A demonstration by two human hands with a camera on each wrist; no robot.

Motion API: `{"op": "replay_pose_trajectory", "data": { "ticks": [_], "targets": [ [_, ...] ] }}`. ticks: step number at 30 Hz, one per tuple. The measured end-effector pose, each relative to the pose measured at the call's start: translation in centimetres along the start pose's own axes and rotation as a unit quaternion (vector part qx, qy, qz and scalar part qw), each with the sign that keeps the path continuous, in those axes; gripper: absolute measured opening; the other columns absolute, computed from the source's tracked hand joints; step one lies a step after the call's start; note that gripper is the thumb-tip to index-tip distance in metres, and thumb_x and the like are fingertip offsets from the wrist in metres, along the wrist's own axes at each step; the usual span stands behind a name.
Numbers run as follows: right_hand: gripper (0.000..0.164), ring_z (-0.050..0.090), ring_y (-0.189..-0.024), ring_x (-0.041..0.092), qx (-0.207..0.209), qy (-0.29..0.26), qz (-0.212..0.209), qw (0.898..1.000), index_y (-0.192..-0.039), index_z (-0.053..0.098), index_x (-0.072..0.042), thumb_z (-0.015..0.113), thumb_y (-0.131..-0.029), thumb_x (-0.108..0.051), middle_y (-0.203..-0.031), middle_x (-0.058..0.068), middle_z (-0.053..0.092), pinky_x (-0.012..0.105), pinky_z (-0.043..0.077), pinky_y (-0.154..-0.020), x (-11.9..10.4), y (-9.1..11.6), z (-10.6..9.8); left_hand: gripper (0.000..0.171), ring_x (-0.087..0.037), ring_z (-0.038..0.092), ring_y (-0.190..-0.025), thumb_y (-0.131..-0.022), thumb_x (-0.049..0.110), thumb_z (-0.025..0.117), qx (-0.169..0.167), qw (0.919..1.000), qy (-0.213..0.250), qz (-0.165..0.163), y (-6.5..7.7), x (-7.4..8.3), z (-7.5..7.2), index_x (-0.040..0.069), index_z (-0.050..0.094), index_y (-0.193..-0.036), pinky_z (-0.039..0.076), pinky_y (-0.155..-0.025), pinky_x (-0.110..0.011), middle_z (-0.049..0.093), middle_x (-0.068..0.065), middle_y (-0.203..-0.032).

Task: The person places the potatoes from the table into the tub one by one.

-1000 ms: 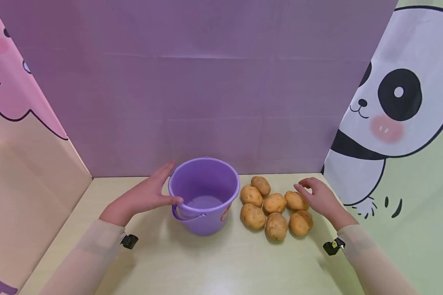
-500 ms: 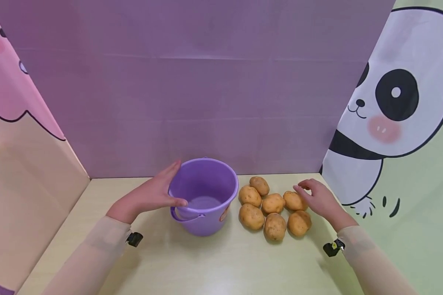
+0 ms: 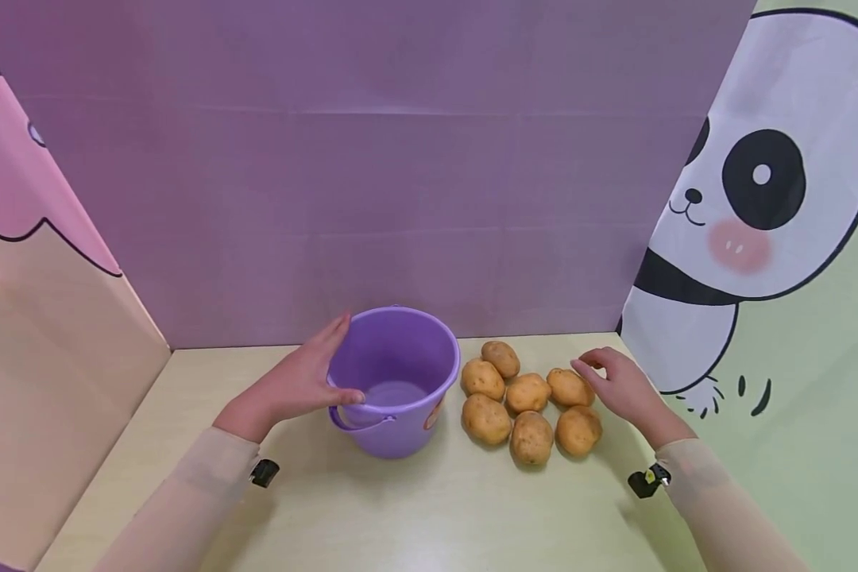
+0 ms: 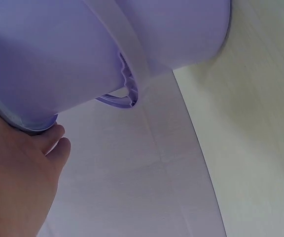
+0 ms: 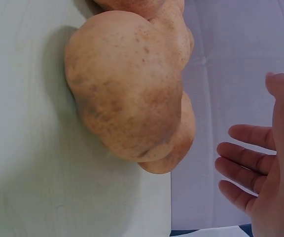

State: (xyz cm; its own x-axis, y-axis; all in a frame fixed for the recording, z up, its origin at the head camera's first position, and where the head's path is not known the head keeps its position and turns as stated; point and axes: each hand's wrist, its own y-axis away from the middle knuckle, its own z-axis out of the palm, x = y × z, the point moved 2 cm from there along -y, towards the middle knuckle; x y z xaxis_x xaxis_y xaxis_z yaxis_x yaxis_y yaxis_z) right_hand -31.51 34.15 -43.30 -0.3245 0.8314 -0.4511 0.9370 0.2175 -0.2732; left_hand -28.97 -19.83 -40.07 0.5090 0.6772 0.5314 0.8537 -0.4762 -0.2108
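Below the left hand [image 3: 296, 381] and right hand [image 3: 625, 389] lies a table [image 3: 429, 516]; beyond them, a purple backdrop [image 3: 400, 175]. A green wall [image 3: 822, 342] with a panda [image 3: 751, 191] stands to their right, a peach wall [image 3: 50, 357] with a pink figure [image 3: 25, 183] to their left.

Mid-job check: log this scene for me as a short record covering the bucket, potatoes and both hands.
Container: purple bucket, upright
Handle: lowered on near side
Produce: seven potatoes, on table, right of bucket
Left hand: touching bucket's left rim
Right hand: at the potatoes' right side, holding nothing
Backdrop: purple sheet
Right wall: panda picture
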Motion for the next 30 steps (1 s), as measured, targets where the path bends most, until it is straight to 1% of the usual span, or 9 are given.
{"op": "replay_pose_trajectory", "data": {
  "ticks": [6, 10, 13, 16, 21, 26, 30],
  "targets": [
    [0.047, 0.064, -0.123, 0.050, -0.008, -0.012, -0.023, 1.000, -0.134, 0.069, 0.010, 0.075, -0.107, -0.028, -0.131, 0.030, 0.069, 0.067, 0.051, -0.107, 0.5, -0.2, 0.8, 0.138, -0.047, 0.016, -0.167, -0.084, 0.067, 0.088, 0.008, 1.0000, -0.005, 0.001, 0.0, 0.0, 0.0, -0.004, 0.013, -0.174, 0.026, -0.130, -0.066, 0.010, -0.022, -0.184],
    [0.055, 0.060, -0.129, 0.053, -0.035, -0.025, -0.035, 0.998, -0.140, 0.065, 0.010, 0.081, -0.103, -0.027, -0.139, 0.031, 0.065, 0.070, 0.047, -0.111, 1.0, -0.6, 1.5, 0.137, -0.047, 0.016, -0.167, -0.084, 0.069, 0.087, 0.010, 0.9999, -0.010, 0.007, 0.0, -0.1, 0.0, -0.005, 0.014, -0.174, 0.026, -0.130, -0.066, 0.011, -0.022, -0.184],
    [0.061, 0.056, -0.136, 0.053, -0.063, -0.035, -0.032, 0.997, -0.145, 0.062, 0.009, 0.083, -0.101, -0.028, -0.145, 0.030, 0.062, 0.070, 0.044, -0.116, 1.4, -0.9, 2.1, 0.137, -0.046, 0.016, -0.167, -0.085, 0.070, 0.086, 0.011, 0.9998, -0.012, 0.007, 0.0, -0.1, 0.0, -0.005, 0.015, -0.174, 0.026, -0.130, -0.066, 0.011, -0.021, -0.184],
    [0.066, 0.054, -0.139, 0.054, -0.085, -0.052, -0.027, 0.995, -0.149, 0.060, 0.007, 0.085, -0.099, -0.029, -0.149, 0.031, 0.059, 0.071, 0.043, -0.117, 1.8, -1.3, 2.6, 0.136, -0.047, 0.017, -0.167, -0.085, 0.069, 0.086, 0.012, 0.9998, -0.015, 0.006, 0.0, 0.0, 0.0, -0.005, 0.015, -0.174, 0.027, -0.130, -0.066, 0.012, -0.022, -0.183],
    [0.074, 0.051, -0.141, 0.058, -0.114, -0.082, -0.017, 0.990, -0.154, 0.056, 0.006, 0.086, -0.097, -0.030, -0.153, 0.034, 0.054, 0.073, 0.044, -0.115, 2.4, -1.8, 2.9, 0.136, -0.047, 0.017, -0.167, -0.085, 0.069, 0.086, 0.012, 0.9997, -0.016, 0.010, 0.0, -0.1, 0.0, -0.006, 0.015, -0.174, 0.027, -0.130, -0.066, 0.013, -0.023, -0.183],
    [0.079, 0.048, -0.144, 0.056, -0.153, -0.124, 0.005, 0.981, -0.161, 0.050, 0.002, 0.085, -0.098, -0.030, -0.160, 0.035, 0.048, 0.071, 0.042, -0.118, 3.2, -2.0, 3.0, 0.136, -0.046, 0.017, -0.167, -0.085, 0.068, 0.087, 0.013, 0.9998, -0.014, 0.010, 0.0, -0.2, 0.1, -0.005, 0.015, -0.174, 0.026, -0.130, -0.066, 0.012, -0.022, -0.183],
    [0.079, 0.051, -0.143, 0.053, -0.178, -0.140, 0.006, 0.974, -0.163, 0.048, -0.001, 0.084, -0.098, -0.028, -0.157, 0.033, 0.052, 0.071, 0.039, -0.120, 3.4, -2.1, 3.2, 0.135, -0.046, 0.017, -0.167, -0.086, 0.067, 0.087, 0.011, 0.9998, -0.014, 0.008, 0.0, -0.1, 0.2, -0.004, 0.014, -0.174, 0.026, -0.130, -0.067, 0.012, -0.022, -0.183]
  ]
}}
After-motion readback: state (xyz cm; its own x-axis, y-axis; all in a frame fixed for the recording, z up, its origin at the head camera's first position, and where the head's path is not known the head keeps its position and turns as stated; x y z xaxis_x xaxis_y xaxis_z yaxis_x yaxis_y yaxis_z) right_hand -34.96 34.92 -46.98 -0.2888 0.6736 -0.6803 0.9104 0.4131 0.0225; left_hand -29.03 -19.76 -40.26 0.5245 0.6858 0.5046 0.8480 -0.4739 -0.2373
